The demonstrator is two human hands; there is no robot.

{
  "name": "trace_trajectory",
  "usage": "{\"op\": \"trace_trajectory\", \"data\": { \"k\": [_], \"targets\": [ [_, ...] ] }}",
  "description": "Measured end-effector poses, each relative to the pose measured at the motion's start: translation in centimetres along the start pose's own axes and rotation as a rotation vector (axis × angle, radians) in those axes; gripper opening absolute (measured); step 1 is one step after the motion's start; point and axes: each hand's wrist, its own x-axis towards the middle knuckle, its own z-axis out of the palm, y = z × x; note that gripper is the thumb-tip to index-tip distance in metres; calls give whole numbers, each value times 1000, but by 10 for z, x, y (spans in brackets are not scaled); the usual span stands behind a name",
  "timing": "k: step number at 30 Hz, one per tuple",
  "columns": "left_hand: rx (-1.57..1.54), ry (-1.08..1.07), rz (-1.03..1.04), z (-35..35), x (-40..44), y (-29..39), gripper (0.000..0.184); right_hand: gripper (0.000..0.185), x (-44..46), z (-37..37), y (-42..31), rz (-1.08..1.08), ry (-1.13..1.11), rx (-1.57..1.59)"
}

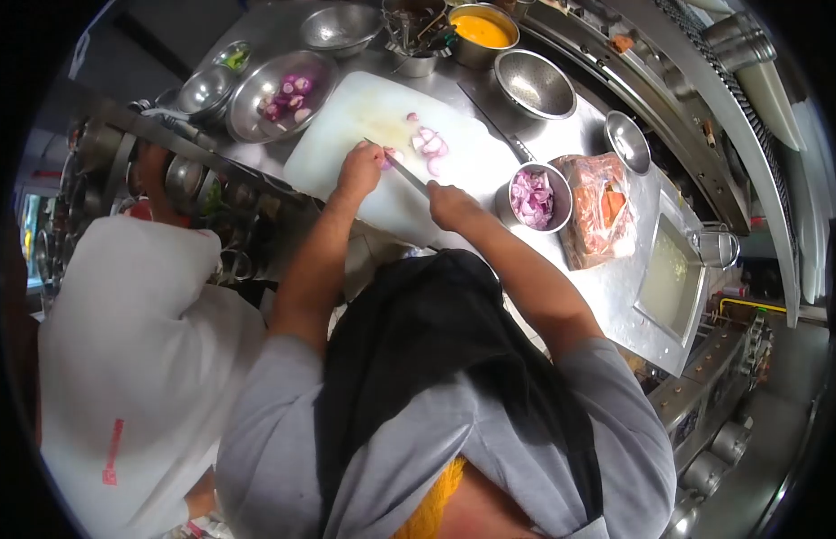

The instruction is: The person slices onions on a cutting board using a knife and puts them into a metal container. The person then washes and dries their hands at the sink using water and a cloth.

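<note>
On a white cutting board (342,117), my right hand (454,207) is closed around the handle of a kitchen knife (405,172). Its blade points away and to the left, ending beside my left hand (360,168). The fingers of that hand are bent over a piece of red onion (387,162), pressed against the board and partly hidden. Just beyond the blade lie cut onion slices (430,146). To the right of my right hand stands a metal pot with chopped red onion (532,198). A steel bowl (246,101) at the board's upper left holds several peeled red onions (292,90).
Beside the pot lies a plastic-wrapped reddish block (602,211). Further back are a pot of orange liquid (483,31), a perforated bowl (536,81) and a small bowl (626,142). A co-worker in white (149,359) stands close on my left.
</note>
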Motion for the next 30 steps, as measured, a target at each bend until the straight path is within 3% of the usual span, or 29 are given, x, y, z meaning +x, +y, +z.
{"op": "trace_trajectory", "data": {
  "k": [3,6,9,13,15,18,20,21,23,26,30],
  "targets": [
    [15,-8,-20,-6,1,3,4,27,0,-20,-12,44,-27,12],
    [26,-1,-12,-7,3,4,2,28,-5,-5,-1,-17,-21,15],
    [55,22,19,-4,4,4,2,26,-1,15,1,59,-3,82],
    [12,-75,-66,-11,5,3,3,29,8,7,13,39,-22,55],
    [-22,-77,-82,-12,5,2,5,27,2,4,21,71,62,75],
    [173,-134,-27,-24,6,7,13,27,-12,1,24,38,37,61],
    [286,-174,-242,-27,7,10,20,27,-14,10,24,27,38,82],
    [287,-173,-243,-24,5,6,20,27,-16,12,22,20,39,106],
    [23,-76,-506,-14,-2,-6,21,27,-20,15,16,29,34,105],
    [-240,-13,-375,2,-9,-27,16,27,-21,16,13,41,35,100],
    [-331,-93,-321,-3,-13,-24,15,27,-20,9,9,3,-2,72]
  ]
}}
